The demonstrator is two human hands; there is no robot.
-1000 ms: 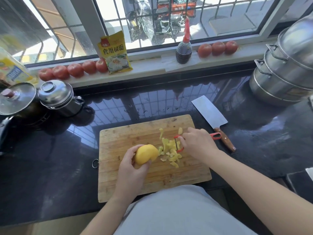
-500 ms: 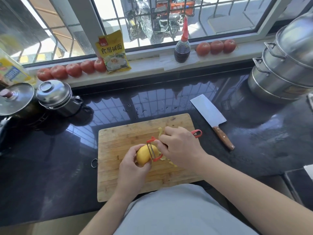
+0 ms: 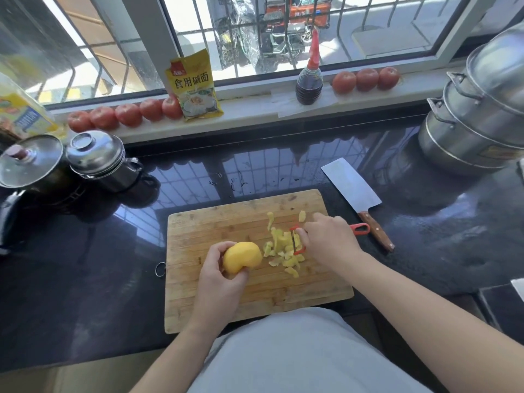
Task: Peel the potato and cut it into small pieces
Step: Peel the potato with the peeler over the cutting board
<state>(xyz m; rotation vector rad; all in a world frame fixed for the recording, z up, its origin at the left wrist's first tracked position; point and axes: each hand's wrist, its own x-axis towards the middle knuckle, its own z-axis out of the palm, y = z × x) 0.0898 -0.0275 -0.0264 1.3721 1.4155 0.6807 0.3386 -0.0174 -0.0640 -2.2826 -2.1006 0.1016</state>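
Observation:
My left hand [image 3: 217, 282] grips a yellow, mostly peeled potato [image 3: 242, 257] just above the wooden cutting board [image 3: 198, 234]. To its right, my right hand [image 3: 329, 241] holds a red-handled peeler [image 3: 296, 240], its blade end over a pile of yellow peelings [image 3: 283, 248] in the middle of the board. The peeler is apart from the potato. A cleaver [image 3: 355, 198] with a wooden handle lies on the dark counter just right of the board, its blade pointing away from me.
A lidded steel pot [image 3: 99, 160] and a glass-lidded pan [image 3: 29, 163] stand at the left. Stacked steel steamers [image 3: 482, 109] fill the right back corner. Tomatoes [image 3: 127, 114], a yellow packet [image 3: 194, 86] and a sauce bottle [image 3: 309, 80] line the window sill.
My right hand drew the peeler off the potato to the right, over the peelings. My left hand stays on the potato.

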